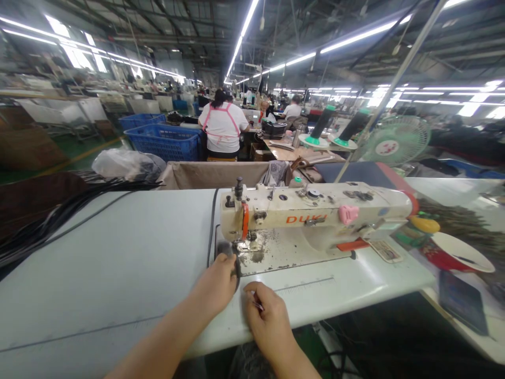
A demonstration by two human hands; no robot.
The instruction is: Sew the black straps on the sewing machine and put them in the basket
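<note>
The left hand is closed around a narrow black strap and presses it on the bench, just in front of the needle area of the cream sewing machine. The right hand lies just beside it, fingers curled and pinching something small and thin — I cannot tell what it is. The strap runs from the left hand under the machine head and away along the bench. The left fingers are very near the needle — if the machine starts, I think they can be hit. A bundle of black cords lies well apart at the left.
</note>
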